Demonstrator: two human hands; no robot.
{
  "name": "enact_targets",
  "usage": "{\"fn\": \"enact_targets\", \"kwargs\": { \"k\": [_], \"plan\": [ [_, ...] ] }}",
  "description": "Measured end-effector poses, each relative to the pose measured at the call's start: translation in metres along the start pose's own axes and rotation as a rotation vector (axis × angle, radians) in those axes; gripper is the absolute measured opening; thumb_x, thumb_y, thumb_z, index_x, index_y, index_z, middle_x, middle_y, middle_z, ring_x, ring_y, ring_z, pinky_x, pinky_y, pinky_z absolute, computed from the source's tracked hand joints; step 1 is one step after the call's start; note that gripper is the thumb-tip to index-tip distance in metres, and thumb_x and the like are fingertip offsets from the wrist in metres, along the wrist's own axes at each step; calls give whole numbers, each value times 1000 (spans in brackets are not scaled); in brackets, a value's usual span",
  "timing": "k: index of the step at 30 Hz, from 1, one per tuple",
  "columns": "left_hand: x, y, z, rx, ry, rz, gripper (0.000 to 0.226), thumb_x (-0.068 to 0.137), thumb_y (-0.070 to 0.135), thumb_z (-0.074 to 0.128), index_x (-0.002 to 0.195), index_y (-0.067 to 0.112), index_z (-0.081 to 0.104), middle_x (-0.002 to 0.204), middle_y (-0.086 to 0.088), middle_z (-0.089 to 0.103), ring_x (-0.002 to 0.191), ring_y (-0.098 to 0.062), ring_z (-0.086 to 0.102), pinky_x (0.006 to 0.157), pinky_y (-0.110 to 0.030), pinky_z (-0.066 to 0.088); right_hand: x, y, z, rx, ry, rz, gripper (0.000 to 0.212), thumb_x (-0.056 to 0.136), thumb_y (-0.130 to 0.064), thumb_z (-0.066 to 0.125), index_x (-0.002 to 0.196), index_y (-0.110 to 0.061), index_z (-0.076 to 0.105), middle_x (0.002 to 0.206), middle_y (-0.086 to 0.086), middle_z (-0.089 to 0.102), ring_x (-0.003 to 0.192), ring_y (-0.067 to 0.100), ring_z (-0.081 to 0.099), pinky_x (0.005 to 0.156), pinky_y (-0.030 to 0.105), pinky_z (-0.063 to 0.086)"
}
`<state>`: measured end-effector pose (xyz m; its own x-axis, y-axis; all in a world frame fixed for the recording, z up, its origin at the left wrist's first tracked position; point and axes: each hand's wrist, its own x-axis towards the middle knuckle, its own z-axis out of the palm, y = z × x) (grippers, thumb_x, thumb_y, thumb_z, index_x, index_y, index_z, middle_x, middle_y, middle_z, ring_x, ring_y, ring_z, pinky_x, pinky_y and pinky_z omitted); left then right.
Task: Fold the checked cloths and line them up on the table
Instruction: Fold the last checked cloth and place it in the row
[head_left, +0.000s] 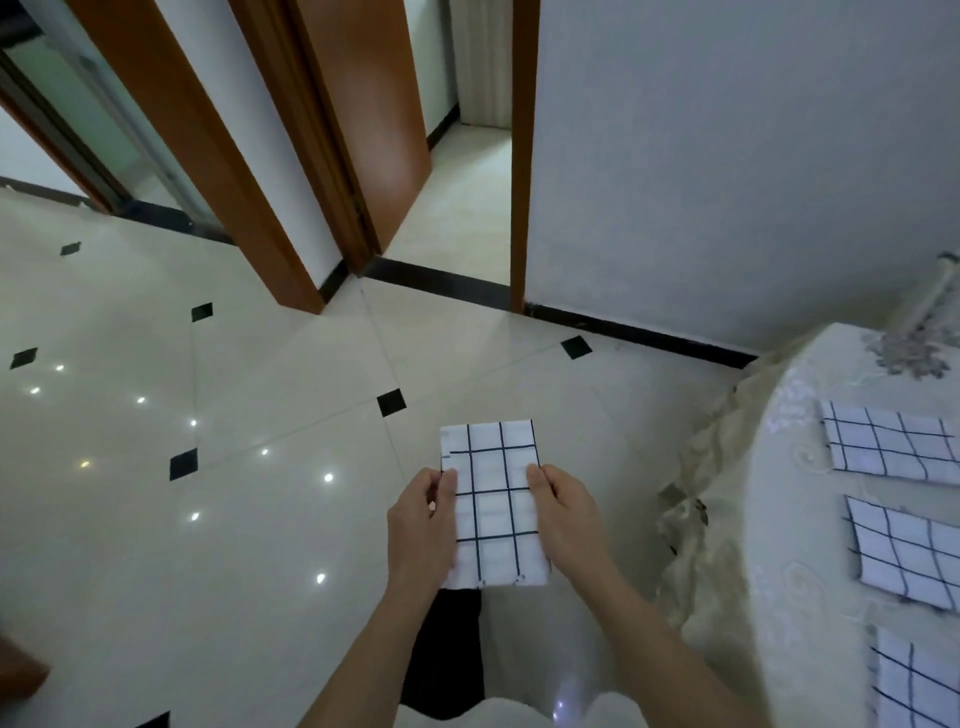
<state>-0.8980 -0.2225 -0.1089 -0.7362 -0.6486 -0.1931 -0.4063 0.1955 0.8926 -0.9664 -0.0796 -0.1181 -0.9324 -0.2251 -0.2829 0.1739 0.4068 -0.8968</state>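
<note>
A folded white cloth with dark checks (493, 504) hangs in the air over the floor, held flat as a narrow rectangle. My left hand (423, 525) grips its left edge and my right hand (563, 514) grips its right edge, thumbs on top. To the right stands the table (800, 499) under a pale embroidered cover. Three folded checked cloths lie on it in a row: a far one (891, 444), a middle one (906, 551) and a near one (914, 680), partly cut off by the frame edge.
Glossy cream floor tiles (234, 467) with small black diamonds stretch to the left. Brown door frames (519, 156) and an open doorway stand ahead, with a grey wall (727, 156) behind the table. The table cover hangs in folds (696, 519) close to my right arm.
</note>
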Motion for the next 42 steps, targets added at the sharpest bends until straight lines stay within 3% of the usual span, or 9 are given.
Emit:
{"fn": "enact_targets", "kwargs": {
  "k": [2, 8, 15, 19, 22, 26, 34, 38, 42],
  "plan": [
    [37, 11, 13, 0, -28, 32, 31, 99, 27, 56, 71, 15, 55, 66, 2, 56, 58, -5, 46, 56, -18, 37, 35, -9, -1, -2, 39, -1, 40, 104, -29, 47, 67, -15, 47, 62, -6, 53, 57, 5, 45, 55, 24, 37],
    [167, 60, 55, 1, -189, 102, 32, 100, 29, 55, 74, 10, 55, 69, -3, 58, 61, -9, 49, 60, -29, 41, 147, -50, -11, 33, 184, 30, 42, 104, -35, 46, 78, -3, 55, 70, 6, 62, 61, 10, 53, 59, 32, 45],
    [266, 119, 124, 78, -450, 240, 31, 101, 30, 53, 75, 13, 56, 69, 2, 59, 61, -5, 51, 56, -20, 40, 230, -68, -45, 97, 428, 144, 41, 104, -37, 45, 80, -7, 60, 74, 5, 67, 66, 19, 63, 63, 35, 51],
    [288, 145, 169, 99, -573, 306, 30, 101, 29, 54, 74, 15, 55, 69, 2, 59, 61, -4, 52, 58, -20, 42, 251, -68, -74, 163, 559, 213, 39, 105, -30, 45, 75, -6, 56, 69, 3, 61, 61, 15, 55, 60, 27, 47],
    [300, 161, 204, 105, -639, 338, 30, 100, 27, 54, 73, 16, 55, 68, 4, 58, 61, -1, 51, 58, -20, 42, 269, -60, -93, 183, 628, 233, 42, 105, -32, 45, 83, 0, 61, 80, 16, 69, 71, 30, 64, 68, 36, 54],
    [316, 181, 254, 111, -710, 368, 30, 100, 28, 55, 73, 15, 56, 66, 5, 57, 59, -2, 50, 57, -23, 42, 293, -52, -126, 242, 713, 248, 38, 105, -27, 46, 81, -3, 62, 78, 10, 70, 65, 11, 61, 57, 21, 47],
    [330, 228, 394, 204, -844, 435, 31, 100, 31, 54, 75, 14, 56, 69, 2, 61, 60, -6, 52, 59, -26, 44, 354, -10, -225, 284, 852, 297, 40, 105, -34, 44, 84, -7, 66, 80, 5, 73, 77, 22, 69, 68, 30, 53],
    [322, 261, 467, 263, -932, 461, 31, 100, 35, 52, 75, 18, 57, 70, 2, 64, 64, -10, 57, 60, -29, 46, 373, 11, -285, 358, 927, 340, 46, 103, -44, 43, 84, -9, 65, 81, 7, 73, 77, 24, 69, 71, 42, 57],
    [294, 293, 528, 275, -1054, 539, 30, 100, 36, 53, 71, 25, 53, 68, 4, 62, 64, -10, 57, 63, -34, 49, 366, 26, -338, 355, 1087, 406, 41, 104, -36, 46, 69, -16, 55, 67, -2, 64, 64, 14, 57, 61, 32, 45]
  ]
}}
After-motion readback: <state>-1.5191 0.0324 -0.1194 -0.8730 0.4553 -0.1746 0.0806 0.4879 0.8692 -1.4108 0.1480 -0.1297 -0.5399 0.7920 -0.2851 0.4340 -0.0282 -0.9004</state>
